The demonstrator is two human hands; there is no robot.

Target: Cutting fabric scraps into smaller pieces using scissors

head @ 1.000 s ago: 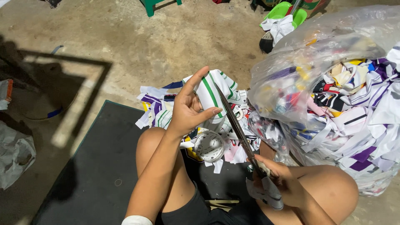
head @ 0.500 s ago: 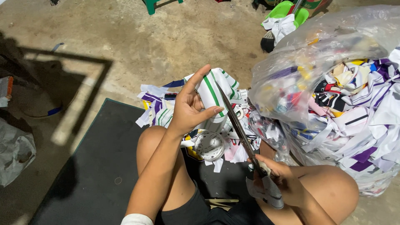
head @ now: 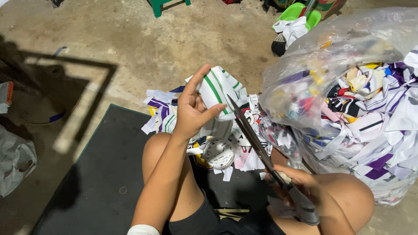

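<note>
My left hand [head: 193, 112] is raised in front of me and grips a white paper cup with green stripes [head: 220, 89], thumb pressed on its side and index finger pointing up. My right hand [head: 298, 187] rests on my right knee and holds a long pair of scissors [head: 252, 139] by the handles. The blades point up and left, with the tips almost touching the cup. Below the cup lies a pile of cut paper scraps [head: 226, 150] in white, purple and yellow, with a round white lid [head: 218, 153] among them.
A big clear plastic bag [head: 348, 100] stuffed with cut scraps stands at my right. I sit on a dark mat [head: 100, 174] on a concrete floor. A green dustpan with white cloth [head: 298, 19] lies behind the bag. A crumpled plastic bag [head: 15, 161] lies at far left.
My left hand has turned the cup slightly and lifted it a little. The scissors stay at nearly the same angle with their tips by the cup.
</note>
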